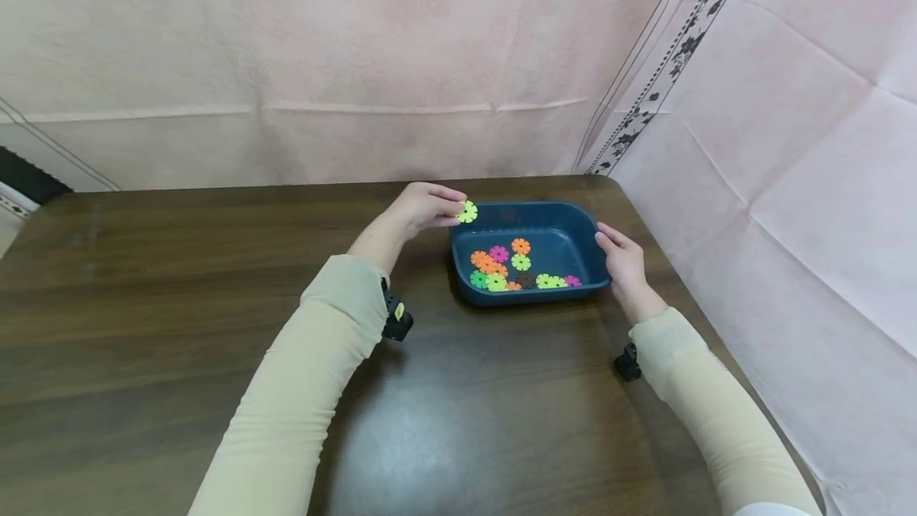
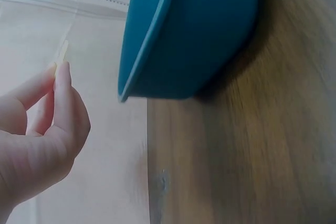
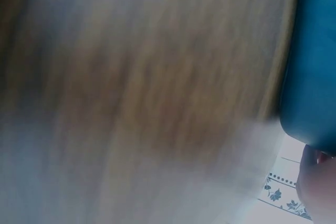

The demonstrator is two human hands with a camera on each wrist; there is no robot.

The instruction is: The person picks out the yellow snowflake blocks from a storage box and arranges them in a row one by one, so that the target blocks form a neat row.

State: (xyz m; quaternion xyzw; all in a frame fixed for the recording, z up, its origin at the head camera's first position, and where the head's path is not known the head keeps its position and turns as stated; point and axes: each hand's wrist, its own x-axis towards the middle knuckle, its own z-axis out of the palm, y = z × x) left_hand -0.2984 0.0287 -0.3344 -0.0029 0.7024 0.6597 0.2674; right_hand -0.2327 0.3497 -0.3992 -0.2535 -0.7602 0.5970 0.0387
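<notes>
Brown wood-grain table [image 1: 143, 317], creased pale pink cloth [image 1: 344, 46] beyond it, black floral border [image 1: 689, 44]

smooth plastic basin [image 1: 566, 249], wooden table [image 1: 179, 325] — glossy, cloth backdrop [image 1: 372, 46]

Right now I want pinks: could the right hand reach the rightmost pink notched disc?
Probably yes: the tub is open above that pink notched disc, though the right hand holds the tub, so likely must let go.

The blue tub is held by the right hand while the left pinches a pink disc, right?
Not quite: the disc is bright yellow-green, not pink, as the head view shows. The left hand does pinch it, and the right hand holds the blue tub.
</notes>
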